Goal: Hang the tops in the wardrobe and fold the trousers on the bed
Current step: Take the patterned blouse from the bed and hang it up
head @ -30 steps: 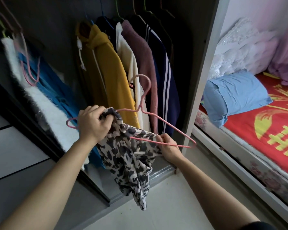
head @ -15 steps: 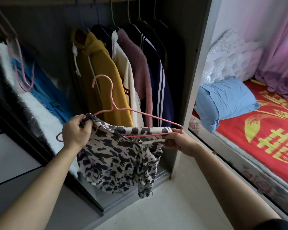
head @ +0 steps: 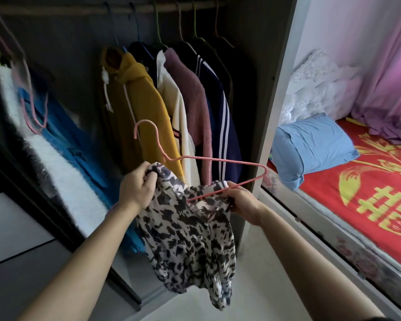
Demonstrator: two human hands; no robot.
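A black-and-white leopard-print top (head: 190,237) hangs from a pink wire hanger (head: 218,159) in front of the open wardrobe. My left hand (head: 137,188) grips the top's left shoulder over the hanger's left end. My right hand (head: 241,202) pinches the fabric and the hanger's lower bar at the right. The hanger's hook points up and left, well below the wardrobe rail (head: 102,9). The bed (head: 368,205) with its red cover lies to the right.
On the rail hang a yellow hoodie (head: 139,107), a cream top, a mauve sweater (head: 195,98) and a navy striped jacket (head: 220,117). A white fluffy garment (head: 56,167) and a blue one hang at the left. A blue pillow (head: 310,147) lies on the bed.
The hanger's hook swung from right to left as the top was spread across the hanger. Both hands have kept their hold, and the view tilted up to show the rail.
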